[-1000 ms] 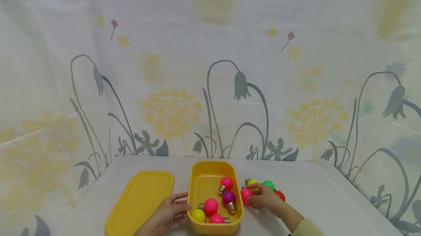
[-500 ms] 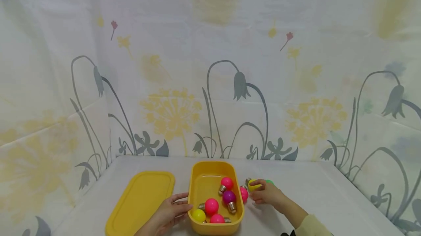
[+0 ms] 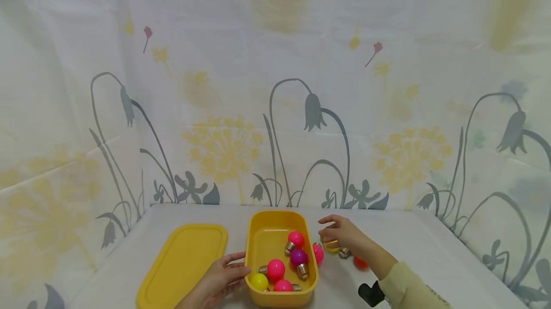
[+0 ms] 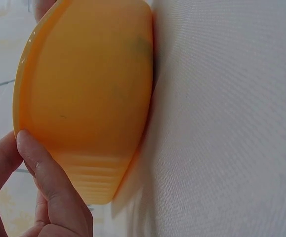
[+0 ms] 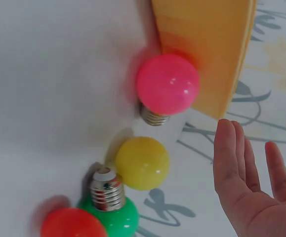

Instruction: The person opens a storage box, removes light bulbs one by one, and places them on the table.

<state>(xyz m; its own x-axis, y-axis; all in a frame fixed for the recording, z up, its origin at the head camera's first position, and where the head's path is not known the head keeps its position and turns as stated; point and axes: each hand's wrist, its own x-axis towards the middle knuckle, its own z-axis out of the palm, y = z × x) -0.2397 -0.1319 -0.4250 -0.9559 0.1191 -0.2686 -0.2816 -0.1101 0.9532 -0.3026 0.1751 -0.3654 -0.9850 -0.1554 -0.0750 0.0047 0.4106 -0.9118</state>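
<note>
1. Raised since half a second ago, the right grip [image 3: 342,235] now hovers above the loose bulbs, and the red bulb [image 3: 360,262] shows again below the wrist; the left grip [image 3: 224,275] stays put.
2. On the pale table [image 3: 413,251], the yellow box [image 3: 278,222] stands lengthwise before the person, with five bulbs [image 3: 298,257] inside.
3. Left of the box, apart from it, the yellow lid [image 3: 185,263] lies flat.
4. The left grip pinches the box's left rim; the right grip is relaxed, fingers extended, grasping nothing.
5. Four loose bulbs lie right of the box, nearer the right grip. The yellow bulb [image 5: 142,163] sits beneath its fingers, base hidden, just beside the green bulb [image 5: 123,217], whose base points toward the box and the person.
6. The pink bulb [image 5: 167,84] lies against or just beside the box's right wall, left of and below the right grip, its long axis running away from the person, base at the far end.
</note>
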